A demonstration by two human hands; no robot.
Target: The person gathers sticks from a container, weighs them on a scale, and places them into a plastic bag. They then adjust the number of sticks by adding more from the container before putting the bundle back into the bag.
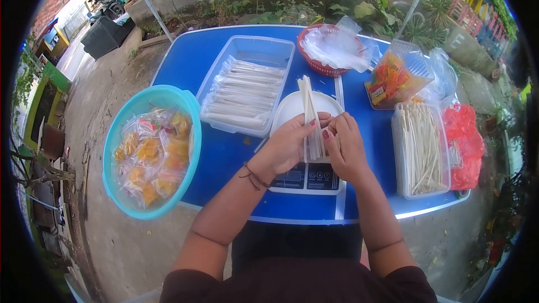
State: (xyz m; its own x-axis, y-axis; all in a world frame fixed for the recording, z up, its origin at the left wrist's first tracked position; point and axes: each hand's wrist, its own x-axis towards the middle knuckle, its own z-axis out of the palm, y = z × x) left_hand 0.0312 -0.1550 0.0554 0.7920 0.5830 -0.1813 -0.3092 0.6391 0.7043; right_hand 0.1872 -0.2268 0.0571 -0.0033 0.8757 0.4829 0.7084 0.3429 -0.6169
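Note:
My left hand (288,143) is closed around a bundle of thin pale sticks (310,104), held upright with a clear plastic wrapping seeming to surround its lower part. Close on the bundle's right side, my right hand (347,147) has its fingers curled in a pinch; what lies between them is hidden. Both hands are over a white kitchen scale (309,185) with a round white pan (285,113). A clear box (397,151) of loose sticks stands right of my right hand. Beyond my left hand, a clear tray (245,50) holds several wrapped stick bundles (244,90).
On the blue table (224,191) are a red basket (324,69) with plastic bags (337,47), a clear tub of colourful packets (393,76) and a red plastic bag (465,146). A turquoise basin (112,177) of bagged snacks (149,160) is at the left edge.

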